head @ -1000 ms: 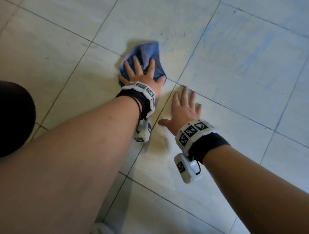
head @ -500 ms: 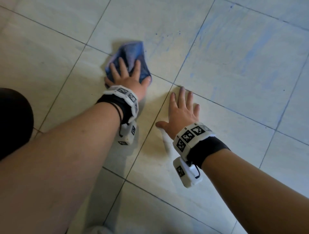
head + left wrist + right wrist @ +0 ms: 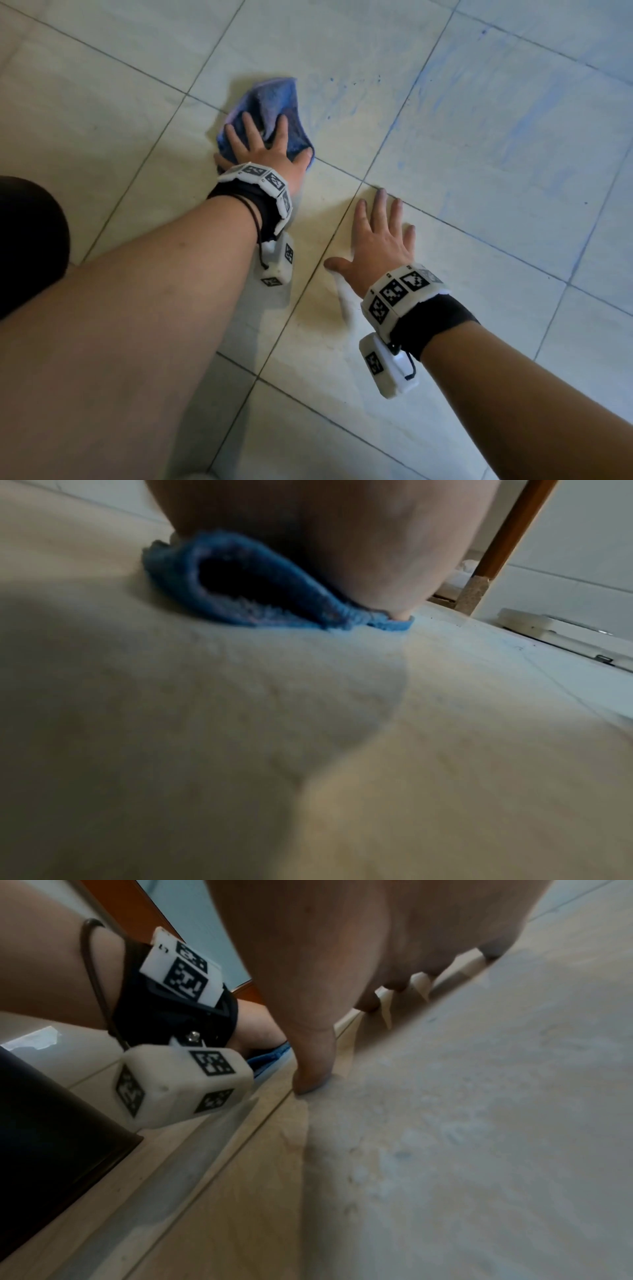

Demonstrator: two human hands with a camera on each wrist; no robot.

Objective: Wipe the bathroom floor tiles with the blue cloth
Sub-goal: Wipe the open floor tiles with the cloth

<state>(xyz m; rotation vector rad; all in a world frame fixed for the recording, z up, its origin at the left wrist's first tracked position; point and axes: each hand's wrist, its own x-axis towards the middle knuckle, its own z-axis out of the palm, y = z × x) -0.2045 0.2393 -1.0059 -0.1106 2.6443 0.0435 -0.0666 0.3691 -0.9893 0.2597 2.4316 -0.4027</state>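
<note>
You're pressing the blue cloth [image 3: 270, 116] flat onto the floor tiles [image 3: 479, 144] with your left hand [image 3: 265, 150], fingers spread, right hand [image 3: 380, 246] bracing open beside it; it's looking soft, light, probably damp, so keep the palm centred on the bunched fold.

The head view looked steeply down on the pale tiled floor [image 3: 479, 102]; both wrist views skimmed it closely, sharing the crumpled blue cloth [image 3: 274, 593].
</note>
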